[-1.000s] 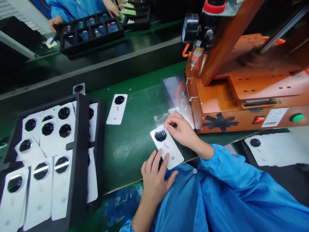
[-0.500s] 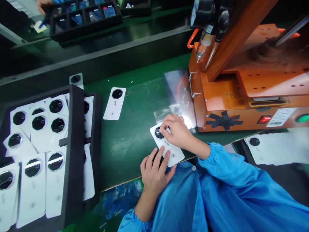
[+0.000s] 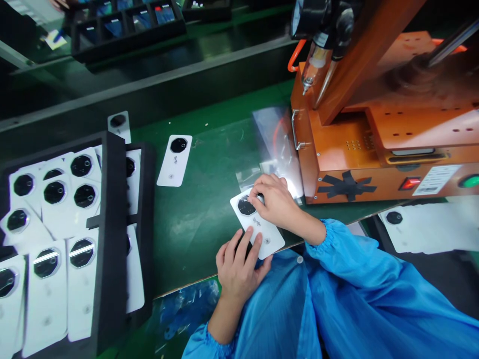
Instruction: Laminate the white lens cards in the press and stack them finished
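Observation:
A white phone back cover point(image 3: 266, 234) with a black octagonal camera window point(image 3: 245, 205) lies tilted at the front edge of the green bench. My left hand point(image 3: 239, 269) rests over its lower left side, fingers spread and fingertips on the white surface. At the upper right of the cover, my right hand point(image 3: 275, 202) has thumb and forefinger pinched together by the camera window. Whatever is in that pinch is too small to make out. Another white back cover point(image 3: 174, 167) lies flat on the bench, further left and apart from both hands.
Black trays point(image 3: 108, 239) stacked with white covers stand at the left. An orange machine point(image 3: 348, 169) with a red switch and green button occupies the right. Clear plastic sheets point(image 3: 275, 144) lie beside it. More covers point(image 3: 422, 227) sit at the lower right.
The right hand has shifted slightly up off the camera window, showing more of it. The left hand stays on the cover. The whole view has moved a little.

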{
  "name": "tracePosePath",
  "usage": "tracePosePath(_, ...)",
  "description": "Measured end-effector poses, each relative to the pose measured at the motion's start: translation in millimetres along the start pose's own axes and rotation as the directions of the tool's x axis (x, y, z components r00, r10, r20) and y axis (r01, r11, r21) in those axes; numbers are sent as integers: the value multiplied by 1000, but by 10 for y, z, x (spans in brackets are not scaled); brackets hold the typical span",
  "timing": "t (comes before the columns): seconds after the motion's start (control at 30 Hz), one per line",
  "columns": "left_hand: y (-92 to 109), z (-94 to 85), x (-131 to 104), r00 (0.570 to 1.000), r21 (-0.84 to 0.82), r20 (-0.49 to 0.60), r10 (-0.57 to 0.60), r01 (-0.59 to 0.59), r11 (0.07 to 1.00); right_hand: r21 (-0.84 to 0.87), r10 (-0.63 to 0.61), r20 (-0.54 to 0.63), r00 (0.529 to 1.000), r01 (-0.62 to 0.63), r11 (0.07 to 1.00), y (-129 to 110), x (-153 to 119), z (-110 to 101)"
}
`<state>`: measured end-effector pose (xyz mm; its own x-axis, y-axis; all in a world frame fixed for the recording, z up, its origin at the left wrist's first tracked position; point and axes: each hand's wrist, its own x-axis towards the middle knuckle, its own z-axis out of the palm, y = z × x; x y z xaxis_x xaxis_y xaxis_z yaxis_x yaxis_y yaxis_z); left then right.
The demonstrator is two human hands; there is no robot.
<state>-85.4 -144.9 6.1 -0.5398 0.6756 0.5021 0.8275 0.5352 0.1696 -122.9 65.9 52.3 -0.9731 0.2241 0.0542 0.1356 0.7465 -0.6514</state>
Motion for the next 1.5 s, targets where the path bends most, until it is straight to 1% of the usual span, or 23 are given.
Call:
tracePosePath(0.17,-8,-9,-9,1000,11,28,14,-14,1000,2,-8,-7,1000,8,1000,21,7,19)
tracePosePath(0.33,-6,-8,-23,999,6,34,9,-9,1000,2,-12,-22,1000,12,1000,28,1,29)
tracePosePath(0.57,3,-22,-8,1000,13,27,6,-6,1000,-35,-50,-71,996,48,998,39,-25,40)
tracePosePath(0.7,5,-20,14,1000,11,22,9,-9,1000,-58,-51,-76,996,47,997,41,-30,34)
tracePosePath(0.77,5,-20,16,1000,10,25,6,-6,1000,-91,-60,-99,993,51,995,34,-42,17)
tracePosePath(0.83,2,-20,9,999,9,31,8,-8,1000,-139,-80,-149,986,59,989,19,-75,-13)
tracePosePath(0.93,-3,-19,-13,999,1,40,6,-6,1000,-195,-123,-204,971,83,977,-12,-188,-92)
tracePosePath(1.0,-5,-18,-25,999,-14,48,-5,5,1000,-196,-166,-176,970,131,972,-25,-311,-164)
tracePosePath(1.07,-4,-18,-26,998,-31,60,-16,18,999,-149,-223,-101,969,207,967,-23,-464,-241)
tracePosePath(1.13,0,-21,-18,998,-48,66,-21,24,999,-73,-285,-17,959,283,956,-4,-628,-312)
tracePosePath(1.23,4,-36,-1,998,-68,64,-27,32,997,-26,-319,68,945,321,947,31,-849,-389)
tracePosePath(1.3,-1,-58,6,996,-78,78,-40,46,996,-37,-329,139,934,337,941,40,-959,-418)
tracePosePath(1.4,-19,-113,13,990,-121,136,-47,64,991,-63,-401,251,881,428,902,18,-1064,-424)
tracePosePath(1.43,-25,-136,17,987,-143,153,-44,66,988,-92,-423,263,867,459,884,3,-1085,-415)
tracePosePath(1.5,-32,-184,39,986,-179,165,-25,55,982,-185,-463,230,856,505,843,-28,-1113,-386)
